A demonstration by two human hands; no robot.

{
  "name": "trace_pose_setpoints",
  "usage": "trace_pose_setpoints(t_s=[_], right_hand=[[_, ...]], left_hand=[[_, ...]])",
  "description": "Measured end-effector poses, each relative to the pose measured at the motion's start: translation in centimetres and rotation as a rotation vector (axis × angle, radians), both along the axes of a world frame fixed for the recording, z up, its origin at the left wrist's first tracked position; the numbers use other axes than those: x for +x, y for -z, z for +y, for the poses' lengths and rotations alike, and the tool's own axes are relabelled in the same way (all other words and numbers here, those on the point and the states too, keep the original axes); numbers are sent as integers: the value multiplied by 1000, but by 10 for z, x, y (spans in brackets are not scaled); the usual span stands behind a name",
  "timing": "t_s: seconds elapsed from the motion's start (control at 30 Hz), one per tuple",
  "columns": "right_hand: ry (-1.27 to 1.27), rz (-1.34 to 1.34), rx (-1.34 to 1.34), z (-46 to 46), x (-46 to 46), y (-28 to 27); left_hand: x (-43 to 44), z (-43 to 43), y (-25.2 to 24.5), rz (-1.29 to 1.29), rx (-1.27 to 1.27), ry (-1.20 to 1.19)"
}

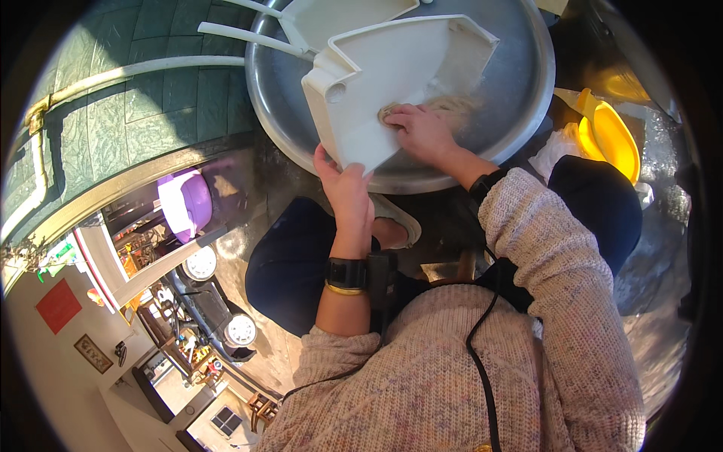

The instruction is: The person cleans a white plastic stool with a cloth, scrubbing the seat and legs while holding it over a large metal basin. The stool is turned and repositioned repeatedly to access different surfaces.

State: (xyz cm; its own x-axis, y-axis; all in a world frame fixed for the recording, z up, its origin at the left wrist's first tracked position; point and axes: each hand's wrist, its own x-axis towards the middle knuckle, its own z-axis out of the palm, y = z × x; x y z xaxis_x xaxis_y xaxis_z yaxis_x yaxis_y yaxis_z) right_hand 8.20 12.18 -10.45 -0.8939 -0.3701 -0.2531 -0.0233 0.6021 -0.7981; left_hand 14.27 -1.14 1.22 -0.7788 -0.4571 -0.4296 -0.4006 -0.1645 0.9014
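My left hand (344,183) grips the lower corner of a white plastic tray-like part (367,85) with raised edges, thumb on the near side. The part is tilted over a large round metal basin (543,85), its right end reaching down into the basin. My right hand (426,135) presses a tan cloth or scrubbing pad (387,115) against the part's inner face. Blurred tan material (454,110) shows just beyond the right hand; whether it belongs to the pad I cannot tell. A second white plastic part (350,20) rests behind it in the basin.
A yellow plastic scoop (618,141) and a crumpled white bag (556,150) lie right of the basin. At left are a white pipe (152,66) along the tiled wall, a purple basin (195,206) and a toy car (212,305). A black cable (480,367) hangs over my sweater.
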Motion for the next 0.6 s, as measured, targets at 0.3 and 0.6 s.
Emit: trace_pose_setpoints(t_s=[0.3,0.6], right_hand=[[273,123,393,24,-14,27],[-136,149,87,-34,22,-17]], left_hand=[[10,-3,38,-85,194,40],[6,-14,57,-129,271,161]])
